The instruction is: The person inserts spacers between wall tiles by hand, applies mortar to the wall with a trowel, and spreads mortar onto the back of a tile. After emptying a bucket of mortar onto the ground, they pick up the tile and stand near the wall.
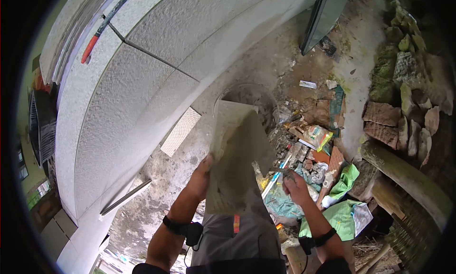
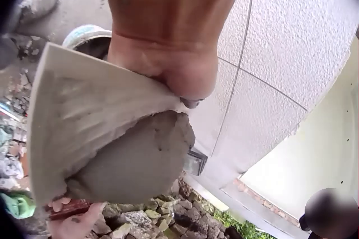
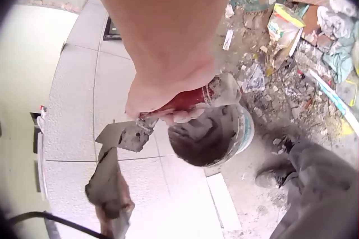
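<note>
My left hand (image 1: 202, 176) (image 2: 174, 71) grips the edge of a pale tile (image 1: 223, 188) (image 2: 73, 110), which is tilted in front of the body. Grey mortar (image 2: 134, 160) lies thick over part of the tile's face. On the other side, my right hand (image 1: 295, 186) (image 3: 168, 93) has its fingers curled round the red handle (image 3: 185, 100) of a trowel, whose blade (image 3: 123, 135) carries mortar. A round bucket (image 3: 244, 132) holding more wet mortar (image 3: 205, 138) stands on the ground, partly hidden by the right hand in the right wrist view.
A large pale tiled wall (image 1: 128, 84) curves along the left. Against its foot lies a loose tile (image 1: 181, 131), with a long bar (image 1: 126, 197) nearer the body. Rubble, plastic bags and a green sack (image 1: 332, 219) cover the ground at right, beside stacked stones (image 1: 382, 119).
</note>
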A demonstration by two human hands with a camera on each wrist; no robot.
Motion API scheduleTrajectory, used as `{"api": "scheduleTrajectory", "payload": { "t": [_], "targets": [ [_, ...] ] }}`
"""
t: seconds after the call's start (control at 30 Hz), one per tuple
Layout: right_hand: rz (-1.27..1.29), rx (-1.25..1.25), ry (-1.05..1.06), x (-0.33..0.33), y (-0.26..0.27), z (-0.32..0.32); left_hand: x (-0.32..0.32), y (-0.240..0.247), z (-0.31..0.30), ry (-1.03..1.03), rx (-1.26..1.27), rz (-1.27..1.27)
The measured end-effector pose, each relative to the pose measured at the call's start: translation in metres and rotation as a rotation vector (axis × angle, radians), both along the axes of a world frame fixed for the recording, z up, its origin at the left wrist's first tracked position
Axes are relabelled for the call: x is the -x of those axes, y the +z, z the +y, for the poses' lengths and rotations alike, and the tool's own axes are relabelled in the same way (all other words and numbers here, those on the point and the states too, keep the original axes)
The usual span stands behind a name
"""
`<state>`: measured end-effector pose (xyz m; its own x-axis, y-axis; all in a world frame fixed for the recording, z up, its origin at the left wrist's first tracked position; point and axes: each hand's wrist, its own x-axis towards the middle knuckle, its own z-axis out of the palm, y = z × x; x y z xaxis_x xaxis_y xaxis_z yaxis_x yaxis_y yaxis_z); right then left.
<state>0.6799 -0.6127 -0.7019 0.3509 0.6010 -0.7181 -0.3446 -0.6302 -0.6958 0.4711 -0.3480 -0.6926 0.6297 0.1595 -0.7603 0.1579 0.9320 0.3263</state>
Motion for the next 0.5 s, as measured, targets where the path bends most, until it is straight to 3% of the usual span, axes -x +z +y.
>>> {"api": "scheduleTrajectory", "payload": {
  "t": [0.13, 0.2, 0.23, 0.33, 0.5],
  "targets": [
    [-0.111, 0.175, 0.024, -0.028, -0.035, -0.015, 0.035, -0.024, -0.002, 0.036, 0.088, 0.018],
    [-0.38, 0.321, 0.294, -0.042, -0.05, -0.002, 0.049, -0.032, 0.0, 0.148, 0.077, -0.004],
    [-0.567, 0.232, 0.388, -0.043, -0.052, 0.009, 0.055, -0.033, 0.002, 0.133, 0.037, 0.0],
    [-0.466, 0.235, 0.466, -0.046, -0.103, 0.04, 0.075, -0.041, 0.003, 0.138, 0.103, 0.047],
    [-0.529, 0.49, 0.707, -0.054, -0.201, 0.12, 0.096, -0.047, -0.001, 0.198, 0.143, 0.017]
  ]
}}
